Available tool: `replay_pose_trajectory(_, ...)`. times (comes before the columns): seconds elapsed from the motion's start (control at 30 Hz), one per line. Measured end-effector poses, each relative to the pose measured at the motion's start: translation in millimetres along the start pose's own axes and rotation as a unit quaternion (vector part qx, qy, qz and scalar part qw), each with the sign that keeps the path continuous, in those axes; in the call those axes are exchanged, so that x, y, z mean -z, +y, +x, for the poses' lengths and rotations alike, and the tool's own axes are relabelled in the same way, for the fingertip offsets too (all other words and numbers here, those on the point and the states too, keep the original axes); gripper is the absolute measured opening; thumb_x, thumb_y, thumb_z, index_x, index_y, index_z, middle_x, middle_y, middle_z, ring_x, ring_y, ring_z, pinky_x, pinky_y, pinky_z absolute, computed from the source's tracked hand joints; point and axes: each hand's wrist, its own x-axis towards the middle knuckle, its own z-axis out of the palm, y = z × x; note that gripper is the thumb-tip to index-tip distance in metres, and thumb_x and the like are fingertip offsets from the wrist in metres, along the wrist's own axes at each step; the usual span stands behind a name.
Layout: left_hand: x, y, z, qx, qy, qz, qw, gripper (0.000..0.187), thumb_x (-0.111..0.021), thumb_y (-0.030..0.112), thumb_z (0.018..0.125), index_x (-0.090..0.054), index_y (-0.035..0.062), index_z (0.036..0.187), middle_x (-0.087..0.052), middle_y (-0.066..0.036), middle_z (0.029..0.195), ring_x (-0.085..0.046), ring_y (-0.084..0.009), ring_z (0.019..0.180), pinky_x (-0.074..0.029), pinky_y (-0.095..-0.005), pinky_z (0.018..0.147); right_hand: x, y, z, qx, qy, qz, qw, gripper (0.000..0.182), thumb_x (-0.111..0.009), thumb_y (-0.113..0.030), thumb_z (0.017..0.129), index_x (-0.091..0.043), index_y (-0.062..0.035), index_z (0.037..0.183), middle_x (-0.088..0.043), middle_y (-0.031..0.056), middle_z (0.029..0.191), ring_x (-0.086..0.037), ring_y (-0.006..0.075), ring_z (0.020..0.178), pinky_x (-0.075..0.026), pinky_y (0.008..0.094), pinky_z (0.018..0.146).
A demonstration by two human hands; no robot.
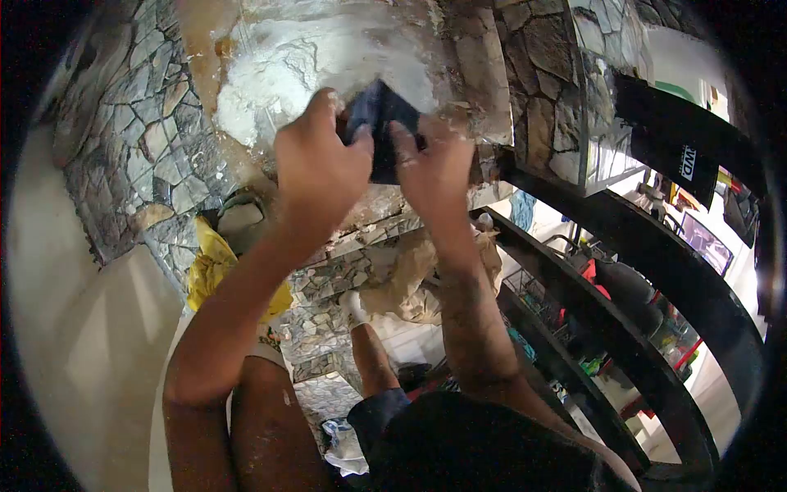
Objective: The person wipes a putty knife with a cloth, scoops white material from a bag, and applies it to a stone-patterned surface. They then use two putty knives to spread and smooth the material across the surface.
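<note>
A dark blue-black sheet [384, 160], folded to a peak at its top, is held up between my two hands. My left hand [324, 168] pinches its left side between thumb and fingers. On the opposite side my right hand [434, 168] grips it, the thumb lying against its face. Behind the sheet, white powder [275, 78] is spread in a thick patch over a brownish surface [471, 66].
Stone-patterned surfaces [160, 135] flank the powder. A yellow plastic bag [206, 266] lies by my left forearm, and crumpled brown paper [418, 283] beside my right. Black beams [574, 312] run down the right, with household items and a lit screen [707, 244] beyond.
</note>
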Motion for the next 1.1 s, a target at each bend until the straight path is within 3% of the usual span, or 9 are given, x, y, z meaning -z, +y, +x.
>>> replay_pose_trajectory(0.07,-7,-18,8,-0.066,0.013,0.034,0.997,0.025,-0.064,0.009,0.067,-0.053,-0.0025,0.086,-0.06,-0.02,0.07,-0.06,-0.0366,0.065,-0.048,-0.041,0.06,1,-11,-5,0.012,-0.004,-0.001,1.0,0.013,-0.057,-0.012,0.077,-0.057,0.0014,0.077,-0.058,0.021,0.071,-0.056,0.0386,0.065,-0.044,0.0439,0.058)
replay_pose_trajectory(0.2,-7,-22,17,0.011,0.002,0.056,0.998,0.023,-0.065,0.014,0.068,-0.055,0.0,0.082,-0.06,-0.018,0.07,-0.06,-0.0341,0.066,-0.047,-0.0404,0.061,14,-5,-4,0.018,0.077,-0.031,0.996,0.016,-0.063,-0.013,0.076,-0.055,0.0008,0.072,-0.052,0.0201,0.06,-0.051,0.0384,0.054,-0.04,0.0413,0.05)
replay_pose_trajectory(0.3,0,-19,-2,-0.025,-0.024,0.065,0.997,0.02,-0.065,0.015,0.069,-0.055,0.0008,0.078,-0.058,-0.017,0.067,-0.06,-0.0317,0.063,-0.047,-0.039,0.06,39,12,1,0.024,0.09,-0.069,0.993,0.015,-0.064,-0.009,0.076,-0.055,0.003,0.074,-0.053,0.0197,0.063,-0.054,0.035,0.058,-0.04,0.0374,0.052)
replay_pose_trajectory(0.37,-5,-34,-15,-0.174,0.003,0.124,0.977,0.012,-0.063,0.011,0.07,-0.054,0.0033,0.074,-0.058,-0.013,0.075,-0.06,-0.028,0.068,-0.047,-0.0375,0.058,54,11,4,0.014,0.078,-0.025,0.997,0.012,-0.063,-0.006,0.076,-0.055,0.0042,0.077,-0.055,0.0187,0.068,-0.055,0.0333,0.061,-0.042,0.0358,0.055)
replay_pose_trajectory(0.43,-3,-43,-25,-0.31,0.011,0.158,0.937,0.009,-0.061,0.009,0.07,-0.055,0.0047,0.074,-0.057,-0.01,0.081,-0.059,-0.0266,0.072,-0.047,-0.0369,0.057,61,13,3,0.125,0.055,-0.03,0.99,0.01,-0.061,0.001,0.073,-0.057,0.0022,0.082,-0.055,0.015,0.074,-0.055,0.0311,0.066,-0.044,0.0352,0.06)
replay_pose_trajectory(0.67,8,-42,-35,-0.501,-0.025,0.168,0.848,0.01,-0.061,0.011,0.069,-0.058,0.006,0.077,-0.053,-0.007,0.086,-0.052,-0.0228,0.087,-0.044,-0.0393,0.082,53,-3,-6,0.28,-0.085,-0.087,0.952,0.029,-0.056,0.007,0.06,-0.061,-0.0063,0.086,-0.053,0.0105,0.078,-0.056,0.0297,0.07,-0.046,0.0379,0.059)
replay_pose_trajectory(0.87,6,-49,-37,-0.506,-0.001,0.116,0.855,0.01,-0.061,0.012,0.068,-0.059,0.0059,0.076,-0.053,-0.007,0.086,-0.053,-0.0238,0.088,-0.046,-0.0396,0.08,23,29,23,0.207,-0.101,-0.161,0.96,0.025,-0.057,0.004,0.064,-0.059,-0.0066,0.087,-0.056,0.0125,0.087,-0.058,0.0347,0.073,-0.046,0.0405,0.061)
replay_pose_trajectory(1.0,19,-70,-38,-0.404,-0.012,0.075,0.912,0.011,-0.062,0.007,0.067,-0.061,0.0061,0.079,-0.056,-0.006,0.077,-0.057,-0.0229,0.073,-0.049,-0.0362,0.071,42,20,27,0.096,-0.045,-0.149,0.983,0.02,-0.059,0.003,0.065,-0.057,-0.0059,0.083,-0.057,0.0126,0.085,-0.057,0.0352,0.082,-0.045,0.042,0.068)
replay_pose_trajectory(1.1,46,-63,-31,-0.267,0.028,0.07,0.961,0.011,-0.064,0.006,0.068,-0.063,0.0058,0.079,-0.06,-0.007,0.073,-0.06,-0.0226,0.064,-0.05,-0.0324,0.062,37,39,14,0.2,0.005,-0.13,0.971,0.019,-0.06,0.004,0.062,-0.055,-0.0057,0.079,-0.057,0.0108,0.08,-0.056,0.033,0.081,-0.044,0.0412,0.067)
